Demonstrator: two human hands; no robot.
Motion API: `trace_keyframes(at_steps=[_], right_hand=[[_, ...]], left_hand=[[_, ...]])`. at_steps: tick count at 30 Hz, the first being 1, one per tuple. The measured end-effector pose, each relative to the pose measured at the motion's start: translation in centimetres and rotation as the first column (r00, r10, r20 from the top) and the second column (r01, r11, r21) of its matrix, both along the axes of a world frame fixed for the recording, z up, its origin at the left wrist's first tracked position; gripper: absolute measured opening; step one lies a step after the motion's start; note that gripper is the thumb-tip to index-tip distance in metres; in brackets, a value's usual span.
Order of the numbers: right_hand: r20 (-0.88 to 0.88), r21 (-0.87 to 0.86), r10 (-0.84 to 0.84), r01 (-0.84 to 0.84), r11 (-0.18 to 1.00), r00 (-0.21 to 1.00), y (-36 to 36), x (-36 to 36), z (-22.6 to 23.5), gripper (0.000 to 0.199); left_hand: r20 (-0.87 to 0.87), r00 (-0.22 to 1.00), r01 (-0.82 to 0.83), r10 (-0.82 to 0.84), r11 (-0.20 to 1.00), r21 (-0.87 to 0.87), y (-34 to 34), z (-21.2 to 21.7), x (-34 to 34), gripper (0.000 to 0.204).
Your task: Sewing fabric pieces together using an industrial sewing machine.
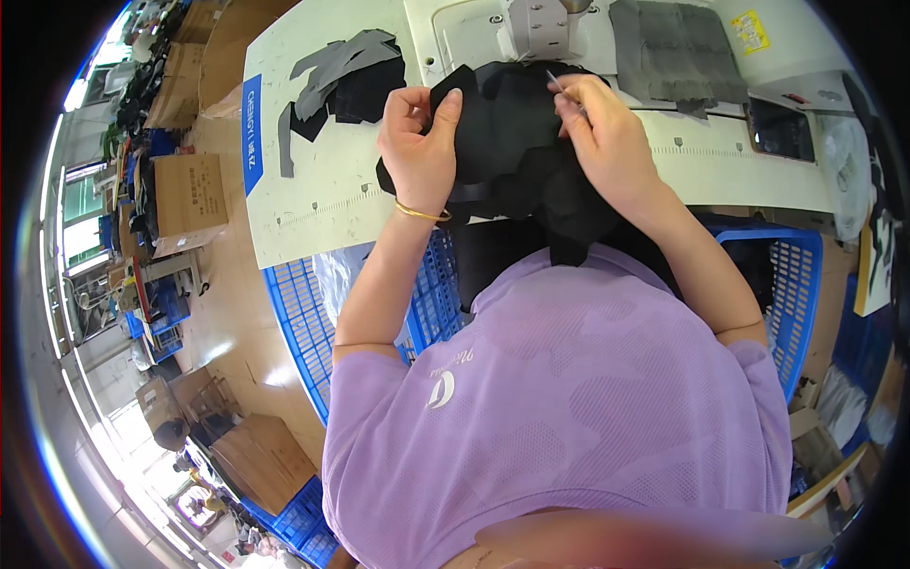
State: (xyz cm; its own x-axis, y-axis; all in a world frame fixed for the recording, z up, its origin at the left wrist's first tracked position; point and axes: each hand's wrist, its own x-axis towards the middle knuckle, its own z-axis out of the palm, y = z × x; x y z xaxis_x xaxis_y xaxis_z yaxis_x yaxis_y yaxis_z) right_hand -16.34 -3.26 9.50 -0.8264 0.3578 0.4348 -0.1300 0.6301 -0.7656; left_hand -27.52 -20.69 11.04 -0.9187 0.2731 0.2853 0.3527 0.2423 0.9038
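Observation:
Black fabric (507,133) lies bunched in front of the sewing machine (550,28) and hangs over the table's near edge toward my lap. On its left side, my left hand (419,142) pinches a raised edge between thumb and fingers. My right hand (607,137) is closed over the fabric's right part. From its fingertips sticks a thin, pointed, shiny tool (554,80); most of it is hidden in the hand, so its kind cannot be made out. Left of my left hand, grey and black cut fabric pieces (351,76) lie in a loose pile.
The white machine table (313,228) carries a ruler scale along its front. A stack of grey fabric pieces (675,52) lies right of the machine head. Blue plastic baskets (301,322) stand below on both sides. Cardboard boxes (190,204) stand farther left.

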Motion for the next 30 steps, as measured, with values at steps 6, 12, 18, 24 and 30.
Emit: trace_keyframes(at_steps=[6,12,18,24,30], right_hand=[[-0.029,0.09,0.2,-0.196,0.976,0.979,-1.7,-0.1,-0.1,0.012],[-0.07,-0.982,0.554,-0.154,0.107,0.829,-0.4,0.2,4.0,0.028],[0.059,-0.866,0.42,-0.163,0.473,0.906,-0.1,1.5,3.9,0.024],[0.004,-0.874,0.243,-0.115,0.472,0.97,0.6,2.3,3.5,0.018],[0.063,-0.826,0.283,-0.109,0.553,0.957,2.1,1.4,4.0,0.016]], left_hand=[[-0.057,0.991,-0.088,0.118,0.922,0.376,-0.3,-0.8,0.2,0.023],[-0.666,0.568,0.541,-0.484,0.829,-0.141,-1.7,3.1,2.2,0.038],[-0.498,0.564,0.651,-0.658,0.726,-0.221,-1.6,3.7,2.3,0.028],[-0.436,0.808,0.461,-0.396,0.886,0.05,-0.7,3.6,2.0,0.032],[-0.769,0.359,0.467,-0.529,0.815,-0.342,0.4,6.5,1.3,0.029]])
